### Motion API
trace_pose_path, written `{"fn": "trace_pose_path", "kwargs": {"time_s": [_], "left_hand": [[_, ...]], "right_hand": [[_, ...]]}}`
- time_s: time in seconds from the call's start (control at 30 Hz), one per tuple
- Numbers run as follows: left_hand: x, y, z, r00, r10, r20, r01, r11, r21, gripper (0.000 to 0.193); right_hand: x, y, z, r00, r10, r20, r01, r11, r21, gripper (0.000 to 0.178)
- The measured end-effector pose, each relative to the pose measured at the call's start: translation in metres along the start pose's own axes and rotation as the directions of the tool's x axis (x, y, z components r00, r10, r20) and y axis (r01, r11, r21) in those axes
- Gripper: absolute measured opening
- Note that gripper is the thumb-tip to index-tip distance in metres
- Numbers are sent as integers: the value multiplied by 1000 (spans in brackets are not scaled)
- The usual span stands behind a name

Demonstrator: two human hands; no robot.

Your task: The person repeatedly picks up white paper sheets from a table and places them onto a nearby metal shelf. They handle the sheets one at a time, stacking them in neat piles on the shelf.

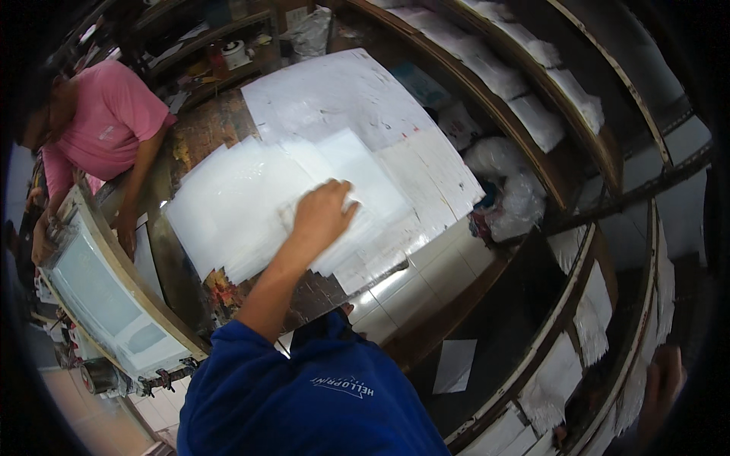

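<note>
My left hand (323, 216) reaches across the worktable and rests on overlapping white sheets (228, 201), thumb apart and fingers slightly bent, gripping nothing I can see. The sheets are fanned out in a loose pile, with some bluish-white ones (365, 171) to the right of my hand. Under them lies a large white board or paper (312, 95) marked with small stains. At the far right rim, beside the racks, my right hand (665, 376) shows dark and blurred. Its fingers point upward, and whether they hold anything is unclear.
A person in a pink shirt (114, 114) stands at the left, hands at a wooden-framed printing screen (114, 289). Curved racks with white sheets (551, 384) fill the right side. A clear plastic bag (506, 178) sits beyond the table's right edge. A single sheet (455, 365) lies on a dark shelf.
</note>
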State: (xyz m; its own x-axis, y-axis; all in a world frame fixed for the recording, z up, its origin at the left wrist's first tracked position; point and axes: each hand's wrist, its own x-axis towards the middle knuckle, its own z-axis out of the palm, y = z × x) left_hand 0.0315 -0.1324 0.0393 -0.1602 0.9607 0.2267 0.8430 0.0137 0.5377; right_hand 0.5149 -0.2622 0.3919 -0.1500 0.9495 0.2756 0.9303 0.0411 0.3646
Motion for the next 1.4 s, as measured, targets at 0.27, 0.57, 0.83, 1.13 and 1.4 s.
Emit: {"fn": "trace_pose_path", "kwargs": {"time_s": [0.27, 0.57, 0.83, 1.13, 1.4], "left_hand": [[39, -170, 41, 966, -180, 188, 106, 931, 349, 59], [69, -255, 95, 968, 252, -16, -243, 946, 215, 25], [84, -100, 24, 920, 80, 385, -232, 902, 365, 40], [-1, 158, -55, 762, 648, -1, -612, 720, -326, 12], [-66, 243, -72, 653, 748, -118, -640, 461, -614, 24]], "right_hand": [[106, -174, -3, 869, -478, 126, 415, 843, 342, 26], [115, -179, 43, 725, -673, 148, 577, 711, 403, 12], [94, -203, 61, 774, -629, 71, 503, 680, 534, 15], [103, -225, 80, 827, -537, 167, 202, 561, 803, 42], [53, -165, 54, 926, -289, 242, -12, 619, 785, 33]]}}
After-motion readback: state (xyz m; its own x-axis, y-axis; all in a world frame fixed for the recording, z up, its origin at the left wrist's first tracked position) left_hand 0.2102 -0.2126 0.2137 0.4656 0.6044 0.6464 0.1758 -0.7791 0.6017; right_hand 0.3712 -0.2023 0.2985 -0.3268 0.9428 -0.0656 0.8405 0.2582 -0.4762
